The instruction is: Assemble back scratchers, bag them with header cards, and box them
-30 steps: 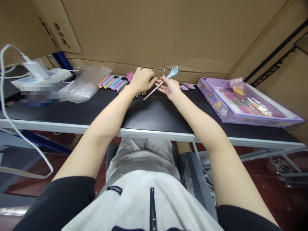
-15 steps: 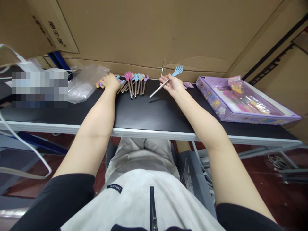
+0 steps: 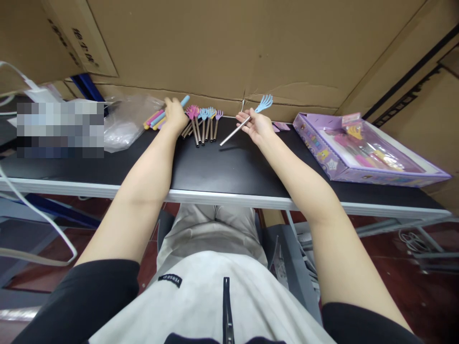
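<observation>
Head view: on my feed, the two hands are well apart over the black table (image 3: pixel 229 174). The right hand (image 3: pixel 258 128), palm turned up, has thumb and fingers closed on the blue scratcher (image 3: pixel 239 128), its claw end raised and its metal rod slanting down to the left. The left hand (image 3: pixel 174 117) has its fingers around a blue tube (image 3: pixel 185 101), which juts out beyond them; how firmly, I cannot tell. Loose tubes (image 3: pixel 157 114) lie just beside that hand, with the bag (image 3: pixel 124 131) to their left. Other scratchers (image 3: pixel 203 125) lie between the hands; the box (image 3: pixel 324 153) is at far right. I judge the step in hand to be picking out one tube. The next move, to my mind, calls for lifting it clear without rolling its neighbours, rod held steady.
</observation>
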Tool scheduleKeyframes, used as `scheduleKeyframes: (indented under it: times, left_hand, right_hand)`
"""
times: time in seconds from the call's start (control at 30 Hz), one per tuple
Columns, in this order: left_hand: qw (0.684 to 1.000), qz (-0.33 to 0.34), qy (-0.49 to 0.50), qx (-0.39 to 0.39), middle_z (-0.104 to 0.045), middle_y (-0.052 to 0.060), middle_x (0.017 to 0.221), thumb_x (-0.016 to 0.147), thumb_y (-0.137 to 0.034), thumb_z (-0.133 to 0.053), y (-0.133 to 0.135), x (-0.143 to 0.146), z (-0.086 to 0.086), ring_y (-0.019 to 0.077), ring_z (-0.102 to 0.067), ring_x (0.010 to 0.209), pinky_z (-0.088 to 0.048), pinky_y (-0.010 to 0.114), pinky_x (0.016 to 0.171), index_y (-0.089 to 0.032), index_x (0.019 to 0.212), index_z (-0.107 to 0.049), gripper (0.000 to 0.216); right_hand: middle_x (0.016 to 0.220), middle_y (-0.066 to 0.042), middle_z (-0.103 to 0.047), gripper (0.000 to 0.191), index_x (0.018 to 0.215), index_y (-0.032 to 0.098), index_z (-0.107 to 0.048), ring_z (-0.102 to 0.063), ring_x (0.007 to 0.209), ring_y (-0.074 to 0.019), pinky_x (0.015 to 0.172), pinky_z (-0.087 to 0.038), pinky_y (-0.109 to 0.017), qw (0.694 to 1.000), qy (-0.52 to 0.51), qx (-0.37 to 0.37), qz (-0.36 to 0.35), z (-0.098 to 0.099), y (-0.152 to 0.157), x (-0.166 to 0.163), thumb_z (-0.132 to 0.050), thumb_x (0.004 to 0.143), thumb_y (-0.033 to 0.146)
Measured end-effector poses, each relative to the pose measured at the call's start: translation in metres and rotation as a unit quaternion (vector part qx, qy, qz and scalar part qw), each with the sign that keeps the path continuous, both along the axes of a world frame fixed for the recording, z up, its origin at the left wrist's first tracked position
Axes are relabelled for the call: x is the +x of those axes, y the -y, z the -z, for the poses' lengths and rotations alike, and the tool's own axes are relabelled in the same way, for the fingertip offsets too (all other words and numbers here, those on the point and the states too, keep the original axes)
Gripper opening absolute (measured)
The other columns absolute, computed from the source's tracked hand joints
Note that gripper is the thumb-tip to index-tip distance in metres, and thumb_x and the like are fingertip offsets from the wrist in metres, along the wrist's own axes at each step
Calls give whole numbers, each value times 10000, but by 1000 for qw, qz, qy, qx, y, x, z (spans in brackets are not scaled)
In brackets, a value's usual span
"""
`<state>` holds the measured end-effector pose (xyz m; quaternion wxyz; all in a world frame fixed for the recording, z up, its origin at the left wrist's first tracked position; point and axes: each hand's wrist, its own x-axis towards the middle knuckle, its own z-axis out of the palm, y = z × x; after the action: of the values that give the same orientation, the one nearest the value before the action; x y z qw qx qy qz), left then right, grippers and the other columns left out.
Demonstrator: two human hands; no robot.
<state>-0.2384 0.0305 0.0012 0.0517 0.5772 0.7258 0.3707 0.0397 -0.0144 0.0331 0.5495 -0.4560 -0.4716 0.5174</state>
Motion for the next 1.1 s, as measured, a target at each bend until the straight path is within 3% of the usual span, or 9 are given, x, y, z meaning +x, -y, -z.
scheduleKeyframes:
  times: [0.1,0.3,0.5,0.67,0.9,1.1]
  left_hand:
    - [996,94,2,5,-722,161,1186,884,-503,-721,5,24,-6,426,-602,1340,-452,597,1088,-269,1256,-629,449]
    - [973,230,-31,15,-763,117,1071,845,-181,-646,12,57,-7,356,-697,1193,-530,495,1045,-242,1255,-646,414]
    - [934,354,16,-47,-760,48,954,804,-70,-619,17,80,-6,233,-711,956,-554,360,932,-211,1103,-697,339]
    - [900,412,125,-75,-706,25,863,832,-31,-669,20,85,-10,169,-664,771,-547,326,834,-182,1083,-698,294]
    - [882,429,188,-58,-703,29,852,909,-85,-738,26,85,-15,160,-660,761,-527,305,769,-183,1110,-725,224]
    - [886,420,186,-61,-724,35,875,910,-63,-710,25,84,-14,147,-661,740,-508,274,707,-182,1122,-726,244]
  right_hand:
    - [1158,-122,-778,314,1136,205,-644,-753,1254,-268,1033,-655,-506,1000,3,4,11,0,1,-1,-635,1065,511]
    - [1158,-101,-773,352,1128,206,-644,-752,1252,-236,1026,-644,-461,997,-5,44,60,-1,-11,8,-600,1077,551]
    - [1124,-91,-775,460,1211,211,-688,-759,1253,-260,999,-635,-501,986,-45,108,115,-3,-38,34,-540,1079,627]
    - [1074,-91,-772,360,1015,201,-665,-759,1258,-233,1040,-632,-461,975,-164,90,118,-11,-44,45,-457,1139,468]
    - [1121,-103,-774,344,1009,237,-659,-724,1332,-274,1040,-657,-511,965,-189,96,157,-22,-45,53,-516,1101,536]
    - [1174,-101,-770,354,888,220,-556,-715,1355,-204,1059,-649,-402,960,-211,93,158,-19,-55,61,-342,1160,296]
